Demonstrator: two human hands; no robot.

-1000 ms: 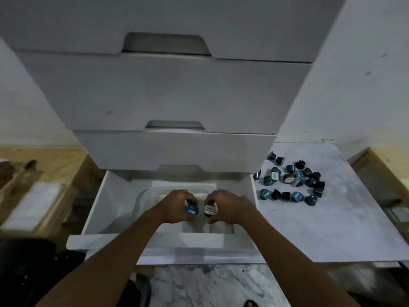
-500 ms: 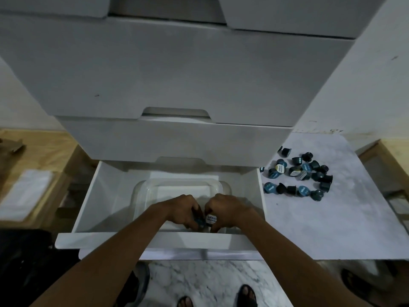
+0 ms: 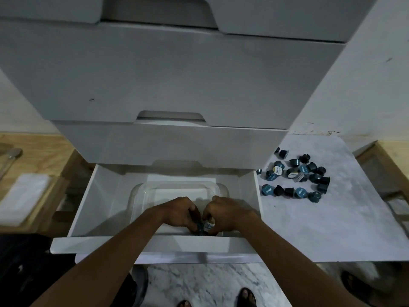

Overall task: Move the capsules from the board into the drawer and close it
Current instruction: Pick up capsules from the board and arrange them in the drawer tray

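In the left hand (image 3: 179, 212), a capsule (image 3: 199, 227) mostly behind fingers (image 3: 192, 224); print on the capsules (image 3: 297, 173) on the board (image 3: 332, 218) illegibly small.

Inside open drawer (image 3: 155, 244), left hand (image 3: 180, 212) and right hand (image 3: 226, 213) with capsules (image 3: 209, 225).

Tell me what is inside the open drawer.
A clear container sits in the drawer. The left hand grips a blue capsule inside it, the right hand a white-topped capsule. The hands cover its near end; anything lying there is hidden.
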